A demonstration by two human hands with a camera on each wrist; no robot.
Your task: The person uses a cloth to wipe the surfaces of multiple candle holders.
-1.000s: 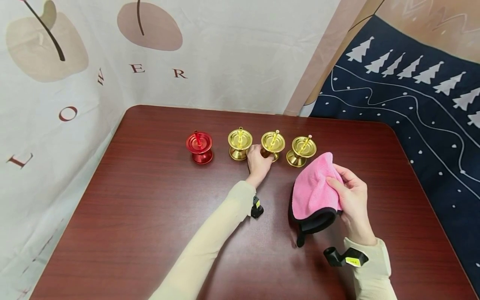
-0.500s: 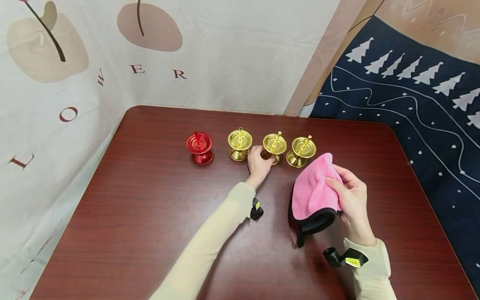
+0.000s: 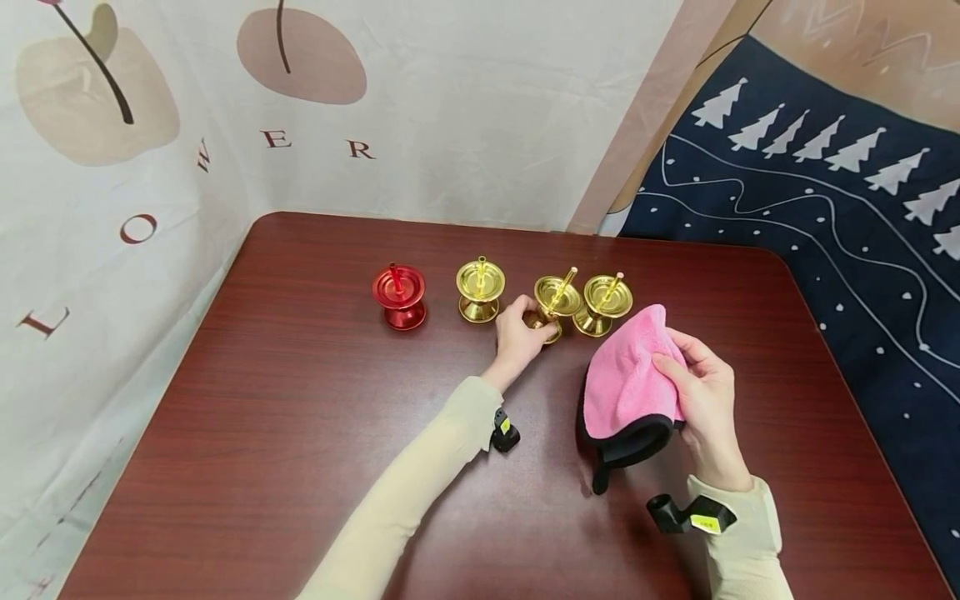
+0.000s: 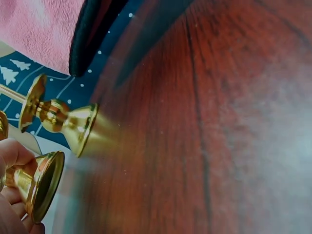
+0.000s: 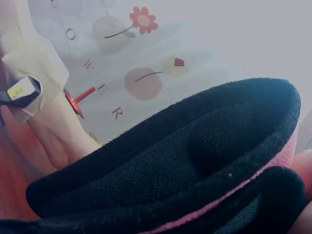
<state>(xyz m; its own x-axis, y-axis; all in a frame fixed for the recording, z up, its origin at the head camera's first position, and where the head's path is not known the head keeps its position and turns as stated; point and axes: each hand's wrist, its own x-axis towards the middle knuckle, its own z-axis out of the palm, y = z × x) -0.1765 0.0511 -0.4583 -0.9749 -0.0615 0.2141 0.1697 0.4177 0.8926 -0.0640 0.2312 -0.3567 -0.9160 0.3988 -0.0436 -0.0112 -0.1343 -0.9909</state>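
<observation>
My left hand [image 3: 519,340] grips the stem of a gold candlestick [image 3: 558,295], which tilts to the right. The left wrist view shows the underside of its flared base [image 4: 45,187], raised off the table. Close on its right stands another gold candlestick [image 3: 603,298], upright. In my right hand [image 3: 708,408] is a pink cloth [image 3: 630,375] with black edging, pinched between thumb and fingers and folded over. From the right wrist, the cloth's dark inner side [image 5: 146,146] fills the lower view and hides most of that hand.
A third gold candlestick [image 3: 480,287] stands left of my left hand, and a red candlestick [image 3: 400,292] farther left. All are on a dark red-brown wooden table [image 3: 300,375]. Printed curtains [image 3: 480,108] hang behind its back edge.
The gold candlestick in my left hand has come toward me and to the right, and now leans. The left hand and forearm have drawn slightly nearer. My right hand and the cloth stay put.
</observation>
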